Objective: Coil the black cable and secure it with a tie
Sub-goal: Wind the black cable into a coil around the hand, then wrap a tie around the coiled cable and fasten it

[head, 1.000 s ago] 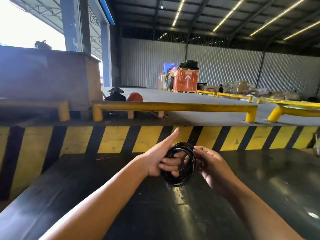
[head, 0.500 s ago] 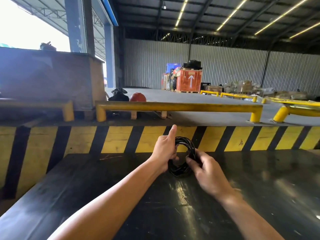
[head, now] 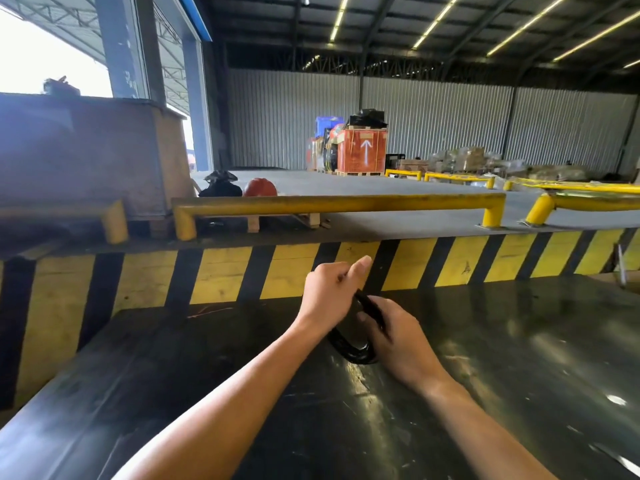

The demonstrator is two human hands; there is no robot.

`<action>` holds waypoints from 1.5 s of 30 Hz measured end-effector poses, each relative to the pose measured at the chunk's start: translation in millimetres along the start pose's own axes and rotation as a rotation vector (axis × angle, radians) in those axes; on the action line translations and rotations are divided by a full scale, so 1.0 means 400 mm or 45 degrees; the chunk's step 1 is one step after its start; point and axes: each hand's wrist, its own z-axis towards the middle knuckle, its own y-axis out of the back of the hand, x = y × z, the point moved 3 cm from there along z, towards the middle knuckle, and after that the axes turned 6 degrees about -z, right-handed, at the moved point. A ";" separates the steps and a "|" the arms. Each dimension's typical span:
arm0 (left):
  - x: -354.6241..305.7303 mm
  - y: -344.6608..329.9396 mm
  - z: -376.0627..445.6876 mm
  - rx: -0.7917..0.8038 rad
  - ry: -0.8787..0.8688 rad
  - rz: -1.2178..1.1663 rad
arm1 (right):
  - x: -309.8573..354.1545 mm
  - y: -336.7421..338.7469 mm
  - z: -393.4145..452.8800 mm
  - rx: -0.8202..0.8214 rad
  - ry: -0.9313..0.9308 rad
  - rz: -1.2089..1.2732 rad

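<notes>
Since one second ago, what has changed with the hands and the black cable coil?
Both hands carried the coiled black cable down and away, closer to the glossy black table top. The left hand closed around the coil's top; the right hand stayed gripping its side. No tie is visible.

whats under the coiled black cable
The black tabletop lies below the coiled black cable, held by left hand and right hand. Whether the cable touches it is unclear.
</notes>
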 end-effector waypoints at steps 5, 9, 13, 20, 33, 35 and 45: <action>0.051 -0.026 -0.071 0.083 0.281 -0.188 | -0.069 -0.063 -0.071 0.072 -0.274 0.019; 0.111 -0.071 -0.176 0.186 0.361 -0.181 | -0.128 -0.082 -0.135 0.171 -0.429 -0.006; 0.210 -0.126 -0.269 0.175 0.560 -0.068 | -0.194 -0.130 -0.235 0.351 -0.596 -0.011; 0.360 -0.161 -0.467 0.394 0.764 0.223 | -0.389 -0.191 -0.478 0.606 -1.108 0.352; 0.497 0.024 -0.690 0.406 1.118 0.700 | -0.585 -0.295 -0.666 0.374 -1.565 -0.145; 0.500 0.029 -0.712 0.372 1.149 0.693 | -0.592 -0.293 -0.661 0.437 -1.560 -0.198; 0.467 -0.088 -0.620 0.430 1.053 0.468 | -0.555 -0.285 -0.511 0.338 -1.492 0.641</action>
